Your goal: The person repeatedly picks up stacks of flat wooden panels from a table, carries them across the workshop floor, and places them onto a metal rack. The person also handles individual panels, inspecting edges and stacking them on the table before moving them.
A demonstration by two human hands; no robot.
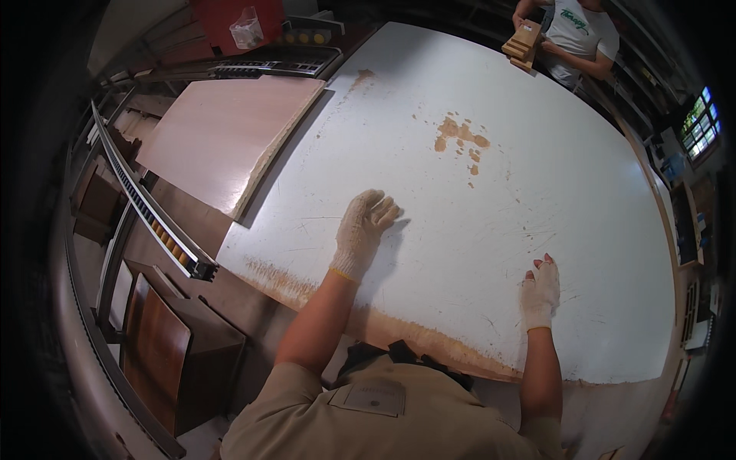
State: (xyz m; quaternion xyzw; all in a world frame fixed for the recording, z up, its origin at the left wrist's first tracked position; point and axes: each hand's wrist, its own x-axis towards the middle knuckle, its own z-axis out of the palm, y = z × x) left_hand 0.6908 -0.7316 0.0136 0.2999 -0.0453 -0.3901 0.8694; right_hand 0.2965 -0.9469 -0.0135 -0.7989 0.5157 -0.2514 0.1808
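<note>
A large white tabletop (399,153), scratched and worn brown along its near edge, lies in front of me. My left hand (363,230), in a cream knitted glove with a yellow-edged cuff, is over its near left part. Its fingers are loosely bent and apart, and nothing is in them. Farther right and nearer to me, my right hand (541,291) wears a similar glove with bare fingertips showing. Those fingers are slightly curled and apart, holding nothing visible. Whether either hand presses on the surface is hard to tell.
A pinkish panel (230,130) lies left of the tabletop, beside a roller rail (146,199). Brown stains (460,136) mark the top. At the far right a person (579,42) holds stacked wooden boards (524,44). Brown wooden pieces (157,345) stand lower left.
</note>
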